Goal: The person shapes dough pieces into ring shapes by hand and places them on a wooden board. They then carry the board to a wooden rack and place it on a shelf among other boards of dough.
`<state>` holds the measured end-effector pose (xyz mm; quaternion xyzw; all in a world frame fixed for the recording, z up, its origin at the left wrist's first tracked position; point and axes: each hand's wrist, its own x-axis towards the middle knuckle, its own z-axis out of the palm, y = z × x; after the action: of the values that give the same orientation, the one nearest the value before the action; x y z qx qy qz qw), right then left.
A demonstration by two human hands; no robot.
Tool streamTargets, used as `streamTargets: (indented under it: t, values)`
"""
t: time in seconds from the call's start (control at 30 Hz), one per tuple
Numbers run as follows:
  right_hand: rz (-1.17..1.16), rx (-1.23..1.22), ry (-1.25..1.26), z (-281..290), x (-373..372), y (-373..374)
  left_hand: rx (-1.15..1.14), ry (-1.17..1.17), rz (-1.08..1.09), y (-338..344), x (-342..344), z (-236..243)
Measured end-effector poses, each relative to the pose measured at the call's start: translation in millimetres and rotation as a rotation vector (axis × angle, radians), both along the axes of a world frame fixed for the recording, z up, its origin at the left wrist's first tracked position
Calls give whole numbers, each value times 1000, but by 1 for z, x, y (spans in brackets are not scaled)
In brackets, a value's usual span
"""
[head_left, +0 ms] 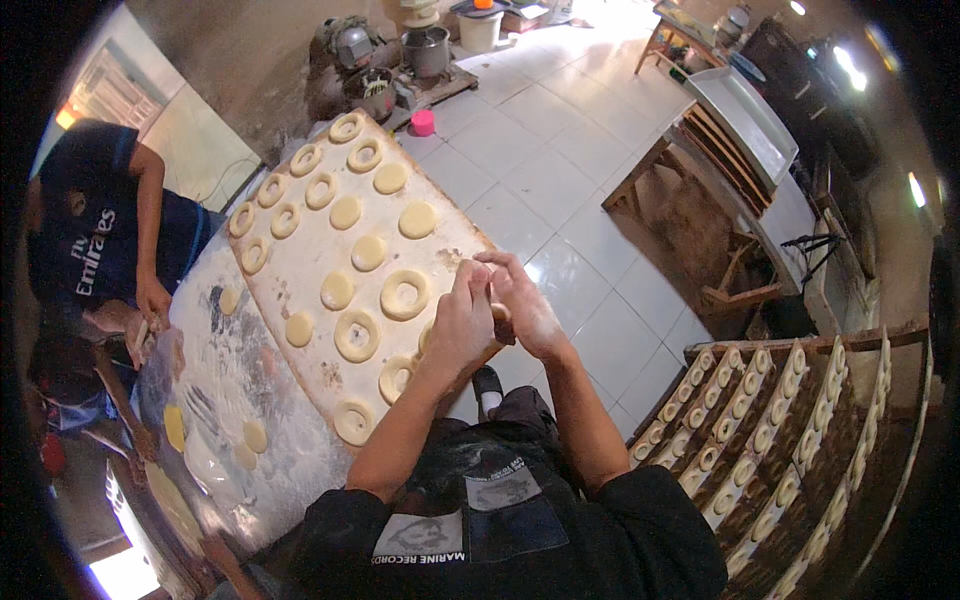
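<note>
At the right edge of a floured wooden board (381,151), my left hand (464,315) and my right hand (525,310) meet with curled fingers, both closed on something I cannot make out between them. Pale dough rings (404,295) and flat rounds (369,254) lie on the board to the left of and beyond my hands. My forearms and fingers hide part of the board's near right corner and the rings there.
Co-workers (105,230) stand at the left beside a floured table (215,400). Racked strips of dough rings (760,440) are at the lower right. A wooden stand with trays (735,150) is at the upper right, pots (425,50) and a pink container (422,123) by the back wall.
</note>
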<state>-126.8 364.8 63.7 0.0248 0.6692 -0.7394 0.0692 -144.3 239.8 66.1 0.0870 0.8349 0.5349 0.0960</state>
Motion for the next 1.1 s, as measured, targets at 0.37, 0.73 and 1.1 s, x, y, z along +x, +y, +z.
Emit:
streamTargets:
  t: [0.37,0.73,1.1]
  values:
    - [-71,989,-236,-55,-13,49,-684,28,-132,-10,-35,-41]
    - [-172,1244,-175,-19,-5,8,-554,221,33,-63,-16,-18]
    - [796,685,259,-15,11,-316,-319,-63,932,-356,170,-69]
